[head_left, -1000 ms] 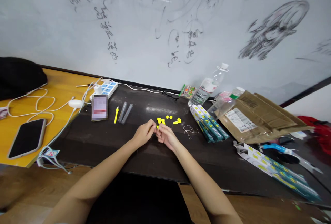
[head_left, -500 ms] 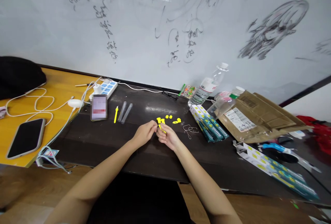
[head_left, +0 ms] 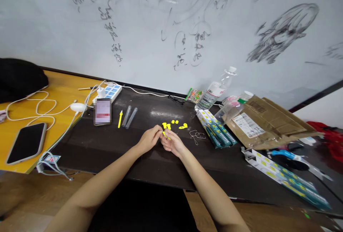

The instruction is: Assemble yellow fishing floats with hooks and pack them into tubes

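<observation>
My right hand [head_left: 173,142] is closed on a small yellow plastic part [head_left: 166,136], whose exact kind I cannot make out. Touching or nearly touching it, my left hand [head_left: 149,138] has its thumb and fingers pinched together at the same part; what sits between those fingertips is hidden. Just beyond the hands lie yellow plastic pieces [head_left: 168,126], with two small yellow caps [head_left: 175,122] and a further yellow piece [head_left: 183,126] to the right. A thin loop of string [head_left: 197,135] rests right of them. Further left are a yellow rod [head_left: 120,119] and two clear tubes [head_left: 129,117].
A water bottle [head_left: 214,90], teal-and-white boxes [head_left: 218,130], a cardboard parcel [head_left: 264,121] and another long box [head_left: 288,176] occupy the right side. At left are a power strip [head_left: 112,92], a screen-lit phone [head_left: 102,112], a dark phone [head_left: 26,142] and white cables [head_left: 55,108].
The yellow part in my right hand has turned slightly and sits a little lower and further left between the fingers. My left hand has barely moved. The objects on the table lie as before.
</observation>
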A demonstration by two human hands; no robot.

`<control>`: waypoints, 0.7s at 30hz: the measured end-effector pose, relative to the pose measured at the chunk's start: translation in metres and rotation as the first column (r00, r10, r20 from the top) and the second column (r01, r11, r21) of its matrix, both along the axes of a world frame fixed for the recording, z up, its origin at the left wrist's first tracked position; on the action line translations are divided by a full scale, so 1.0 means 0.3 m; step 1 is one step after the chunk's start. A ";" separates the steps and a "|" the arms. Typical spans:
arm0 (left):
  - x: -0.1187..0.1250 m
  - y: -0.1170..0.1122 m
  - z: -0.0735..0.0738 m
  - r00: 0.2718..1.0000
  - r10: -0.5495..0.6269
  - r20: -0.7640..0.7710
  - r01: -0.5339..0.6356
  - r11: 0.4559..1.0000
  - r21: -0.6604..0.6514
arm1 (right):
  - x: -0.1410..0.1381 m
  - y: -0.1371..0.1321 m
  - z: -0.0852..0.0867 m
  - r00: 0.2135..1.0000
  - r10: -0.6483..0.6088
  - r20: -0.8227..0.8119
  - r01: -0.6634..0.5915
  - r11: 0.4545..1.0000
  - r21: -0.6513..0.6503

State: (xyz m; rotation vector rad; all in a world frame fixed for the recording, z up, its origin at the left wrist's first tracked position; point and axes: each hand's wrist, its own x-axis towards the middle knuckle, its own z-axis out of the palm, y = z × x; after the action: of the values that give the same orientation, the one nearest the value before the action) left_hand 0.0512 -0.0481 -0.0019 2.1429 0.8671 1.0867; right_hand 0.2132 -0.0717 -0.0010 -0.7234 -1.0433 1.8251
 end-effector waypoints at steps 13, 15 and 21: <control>-0.001 0.002 -0.004 0.997 -0.041 0.067 0.047 0.995 -0.088 | -0.004 -0.001 -0.015 0.994 -0.030 0.107 0.022 0.997 0.073; 0.002 0.002 -0.008 0.994 -0.038 0.100 0.052 0.989 -0.136 | -0.008 0.001 -0.018 0.989 -0.051 0.141 0.038 0.995 0.093; 0.023 0.011 -0.012 0.928 -0.096 0.360 0.271 0.836 -0.477 | 0.011 0.028 -0.043 0.881 -0.325 0.343 0.183 0.904 0.387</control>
State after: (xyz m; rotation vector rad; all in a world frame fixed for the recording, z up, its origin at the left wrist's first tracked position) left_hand 0.0581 -0.0447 -0.0056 1.5072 0.6805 0.9329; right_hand 0.2165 -0.0634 -0.0138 -0.9912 -1.4141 1.2417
